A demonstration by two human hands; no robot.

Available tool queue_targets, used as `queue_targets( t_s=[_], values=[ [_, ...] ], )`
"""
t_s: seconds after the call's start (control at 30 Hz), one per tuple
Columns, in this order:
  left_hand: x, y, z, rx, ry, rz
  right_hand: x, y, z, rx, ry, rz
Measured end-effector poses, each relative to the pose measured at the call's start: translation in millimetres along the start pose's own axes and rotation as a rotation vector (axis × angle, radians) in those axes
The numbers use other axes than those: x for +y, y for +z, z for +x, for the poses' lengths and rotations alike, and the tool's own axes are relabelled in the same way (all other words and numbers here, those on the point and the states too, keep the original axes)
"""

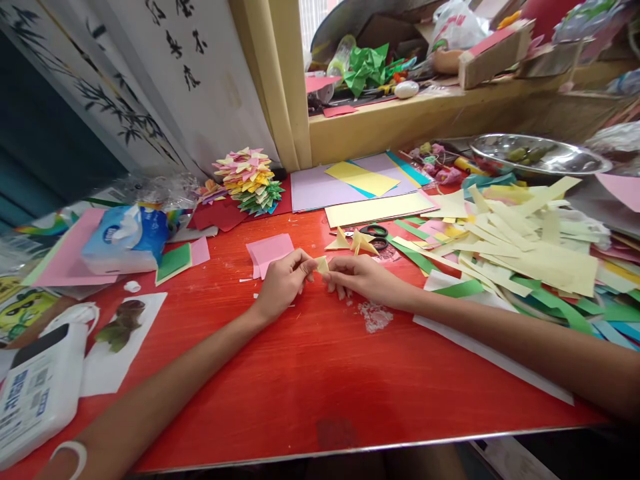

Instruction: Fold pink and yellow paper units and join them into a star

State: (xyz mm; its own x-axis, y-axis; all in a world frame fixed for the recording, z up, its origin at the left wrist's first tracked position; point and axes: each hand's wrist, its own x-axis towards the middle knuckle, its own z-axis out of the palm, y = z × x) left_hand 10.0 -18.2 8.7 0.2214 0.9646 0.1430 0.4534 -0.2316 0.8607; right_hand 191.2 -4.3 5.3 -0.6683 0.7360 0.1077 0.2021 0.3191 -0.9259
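A small piece of folded yellow paper (323,265) is pinched between my two hands above the red table (280,387). My left hand (287,280) grips its left edge with thumb and fingertips. On the other side, my right hand (357,277) holds it between thumb and forefinger, the remaining fingers curled below. Just beyond my right hand lie several folded yellow paper pieces (364,241) and black-handled scissors (375,233). A stack of pink paper squares (270,253) lies behind my left hand.
Cut paper strips (530,247) heap up at right, before a metal dish (540,152). A layered folded-paper model (250,177) stands at the back, near flat coloured sheets (310,187). A tissue pack (127,240) and a white device (43,393) sit at left.
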Motion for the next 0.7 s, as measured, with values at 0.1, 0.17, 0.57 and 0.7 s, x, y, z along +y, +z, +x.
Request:
queue_targets(
  t_s=[0.1,0.17,0.57,0.7],
  values=[
    [-0.6,0.0,0.6,-0.038,-0.003,-0.059,0.9,-1.5,0.6,-0.019,0.012,0.034],
    [0.5,0.2,1.3,-0.059,0.000,-0.106,1.0,-2.3,0.9,-0.023,0.020,0.057],
    [3.8,-0.4,2.1,-0.154,0.115,-0.013,-6.3,-3.6,-2.7,-0.087,-0.094,-0.296],
    [3.2,-0.9,2.3,-0.178,0.079,-0.015,-6.9,-1.8,-2.0,-0.096,-0.081,-0.348]
  ],
)
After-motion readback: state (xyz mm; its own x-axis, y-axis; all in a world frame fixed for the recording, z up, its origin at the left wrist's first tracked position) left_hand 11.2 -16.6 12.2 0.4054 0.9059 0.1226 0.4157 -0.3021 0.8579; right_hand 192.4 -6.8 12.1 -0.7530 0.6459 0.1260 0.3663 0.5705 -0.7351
